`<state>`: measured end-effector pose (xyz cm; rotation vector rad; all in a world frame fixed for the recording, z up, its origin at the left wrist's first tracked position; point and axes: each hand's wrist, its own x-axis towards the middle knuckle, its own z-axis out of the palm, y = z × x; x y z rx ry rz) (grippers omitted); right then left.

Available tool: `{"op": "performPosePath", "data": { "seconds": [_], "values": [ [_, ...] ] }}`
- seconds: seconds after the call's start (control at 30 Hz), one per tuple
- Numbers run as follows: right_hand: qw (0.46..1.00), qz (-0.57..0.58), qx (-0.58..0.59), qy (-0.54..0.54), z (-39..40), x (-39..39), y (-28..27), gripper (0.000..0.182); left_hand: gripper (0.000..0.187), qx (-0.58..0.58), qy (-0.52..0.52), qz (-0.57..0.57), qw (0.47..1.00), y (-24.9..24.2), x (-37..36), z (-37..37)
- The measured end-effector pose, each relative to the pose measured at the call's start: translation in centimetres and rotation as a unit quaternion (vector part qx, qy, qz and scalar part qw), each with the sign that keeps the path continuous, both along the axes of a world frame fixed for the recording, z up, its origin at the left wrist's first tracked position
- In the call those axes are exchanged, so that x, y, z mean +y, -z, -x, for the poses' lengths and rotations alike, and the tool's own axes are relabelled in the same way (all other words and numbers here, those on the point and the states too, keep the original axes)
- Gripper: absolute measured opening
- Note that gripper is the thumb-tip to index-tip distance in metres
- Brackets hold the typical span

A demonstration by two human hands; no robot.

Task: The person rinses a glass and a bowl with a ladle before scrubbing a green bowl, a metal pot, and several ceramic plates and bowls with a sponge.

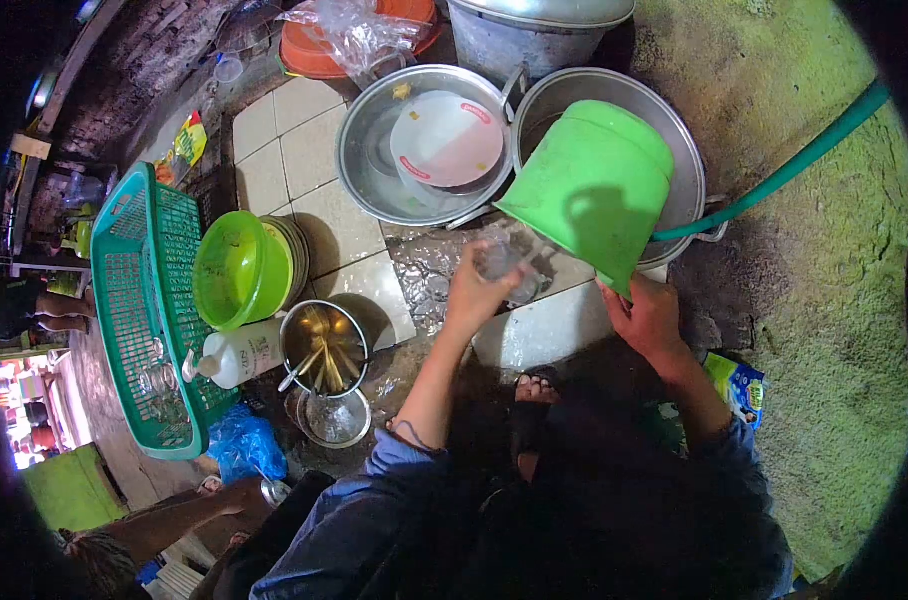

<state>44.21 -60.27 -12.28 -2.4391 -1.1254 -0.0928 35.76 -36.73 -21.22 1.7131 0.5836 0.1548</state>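
My right hand (649, 315) is closed on the lower edge of a bright green plastic bucket (604, 180), which is tipped well over above a large metal pot. From the bucket's mouth, water spills to the left. Beside that stream, my left hand (481, 285) grips a clear glass (498, 258), partly blurred by the water. Below it, water splashes over the wet floor and white tiles (534, 325). A metal basin (359, 195) holding a white plate (446, 138) stands just beyond my left hand.
A green hose (804, 160) runs into the large pot (689, 160). To the left are a teal basket (124, 320) with glasses, green bowls (239, 270), a white bottle (244, 352) and a pot of cutlery (324, 345). Another person's arm (179, 520) reaches in at the lower left.
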Motion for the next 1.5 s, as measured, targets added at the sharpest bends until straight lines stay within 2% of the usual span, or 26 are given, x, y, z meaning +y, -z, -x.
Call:
{"op": "performPosePath", "data": {
  "seconds": [0.03,0.07,0.1,0.13,0.17,0.2,0.3,0.4,0.43,0.5,0.53,0.6,0.67,0.7,0.73,0.8,0.87,0.9,1.0,1.07,1.13,1.2,1.3,1.37,1.43,1.5],
  "values": [
    [1.000,0.000,0.001,0.000,0.0,0.1,-0.1,0.033,0.060,-0.023,-0.033,0.099,0.994,0.6,-0.1,-0.4],
    [1.000,0.005,0.011,0.027,-0.2,0.4,-0.3,0.034,0.060,-0.022,-0.033,0.099,0.994,1.1,-0.1,0.0],
    [0.998,0.010,0.022,0.053,-0.5,0.7,-0.3,0.034,0.062,0.028,-0.026,0.316,0.948,-0.4,-0.1,0.2],
    [0.998,0.010,0.022,0.053,-1.0,0.8,0.1,0.034,0.065,0.077,-0.017,0.516,0.853,-1.4,-0.1,0.4],
    [0.997,0.002,-0.025,0.072,-1.7,0.9,1.1,0.034,0.071,0.073,0.018,0.566,0.821,-0.7,-0.3,0.4],
    [0.993,-0.006,-0.071,0.091,-2.5,1.1,2.1,0.035,0.071,0.073,0.020,0.566,0.821,-0.3,-0.7,0.3],
    [0.985,-0.005,-0.137,0.106,-5.1,2.0,4.5,0.032,0.070,-0.043,0.032,0.714,0.698,-0.5,-1.5,0.4],
    [0.984,-0.043,-0.150,0.090,-6.4,2.7,7.3,0.031,0.067,-0.081,-0.027,0.760,0.644,-2.0,-1.8,0.9],
    [0.983,-0.046,-0.151,0.091,-6.5,2.8,7.2,0.031,0.067,-0.081,-0.026,0.759,0.646,-1.6,-1.7,1.4],
    [0.990,0.053,-0.015,0.132,-6.4,3.1,6.7,0.029,0.064,-0.140,-0.002,0.679,0.720,-0.3,-1.1,2.6],
    [0.990,0.053,-0.014,0.131,-6.4,3.2,6.7,0.029,0.064,-0.139,-0.003,0.679,0.721,-0.5,-0.2,2.9],
    [0.991,0.049,-0.028,0.123,-6.5,3.0,6.5,0.029,0.064,-0.157,0.105,0.620,0.761,-1.5,2.4,3.3],
    [0.988,0.065,-0.025,0.136,-6.5,3.0,6.6,0.029,0.076,-0.128,0.153,0.495,0.846,-3.2,6.2,2.9],
    [0.985,0.079,-0.020,0.150,-6.6,3.2,6.6,0.029,0.080,-0.081,0.200,0.463,0.860,-4.8,8.7,2.8],
    [0.986,0.071,-0.023,0.148,-6.7,3.3,6.8,0.029,0.083,-0.061,0.236,0.435,0.867,-5.6,10.5,2.9],
    [0.991,0.018,-0.022,0.130,-6.7,3.0,6.9,0.029,0.079,0.029,0.306,0.461,0.832,-7.3,14.5,3.1],
    [0.992,0.012,-0.043,0.120,-6.3,3.0,6.5,0.028,0.058,0.134,0.304,0.430,0.840,-12.6,16.1,5.2],
    [0.992,-0.004,-0.051,0.114,-6.3,2.9,6.6,0.028,0.057,0.132,0.310,0.462,0.820,-13.1,16.3,6.7],
    [0.992,0.010,-0.046,0.120,-6.2,3.1,6.4,0.028,0.073,0.219,0.405,0.442,0.770,-13.7,18.5,12.5],
    [0.989,0.041,-0.036,0.137,-6.1,3.2,6.2,0.028,0.074,0.189,0.333,0.431,0.817,-17.4,17.7,16.6],
    [0.983,0.081,0.001,0.168,-6.3,3.4,6.1,0.034,0.080,0.179,0.194,0.407,0.875,-19.9,17.1,20.0],
    [0.986,0.055,0.003,0.158,-6.5,3.2,6.2,0.038,0.086,0.062,0.055,0.454,0.887,-18.8,17.9,23.9],
    [0.986,0.064,0.019,0.156,-6.3,2.7,7.1,0.047,0.087,0.018,-0.070,0.251,0.965,-21.0,22.7,29.4],
    [0.982,0.086,0.017,0.168,-7.0,2.8,7.6,0.050,0.085,-0.020,-0.149,0.069,0.986,-24.7,25.7,30.1],
    [0.978,0.104,0.015,0.179,-6.4,3.7,6.7,0.051,0.082,-0.001,-0.239,-0.126,0.963,-25.8,31.0,31.6],
    [0.970,0.127,0.019,0.205,-5.9,4.2,5.8,0.054,0.080,0.007,-0.326,-0.283,0.902,-24.5,38.0,34.9]
  ]
}}
